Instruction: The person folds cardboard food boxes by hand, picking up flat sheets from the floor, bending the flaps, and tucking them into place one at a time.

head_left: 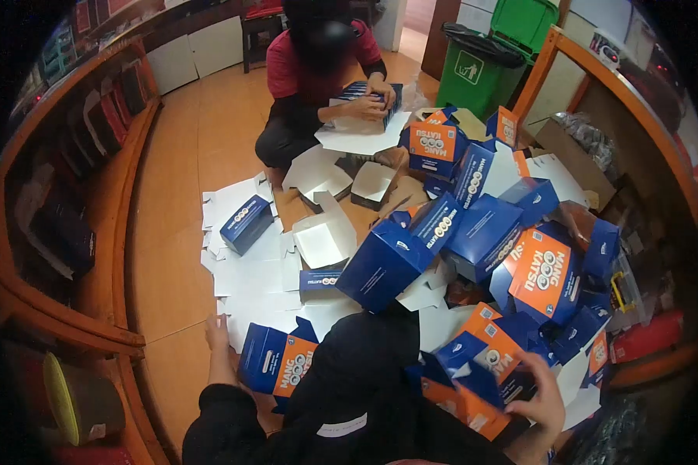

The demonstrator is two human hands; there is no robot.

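Observation:
My left hand (219,335) is at the left edge of a pile of flat white cardboard sheets (248,283), its fingers extended and holding nothing visible. Just right of it lies a blue and orange box (278,361). At the lower right my right hand (541,399) has its thumb and fingers apart, beside an orange and blue carton (485,360). Below that carton is another orange and blue piece (461,407), blurred and partly hidden by my black sleeve. Dark cloth covers the lower middle of the view.
Blue and orange boxes (395,260) are heaped at the centre and right. Open white-lined boxes (324,239) stand mid-floor. A person (310,85) sits opposite, both hands on stacked blue cartons (372,99). A green bin (473,74) stands behind; wooden-framed shelves (124,163) line the left.

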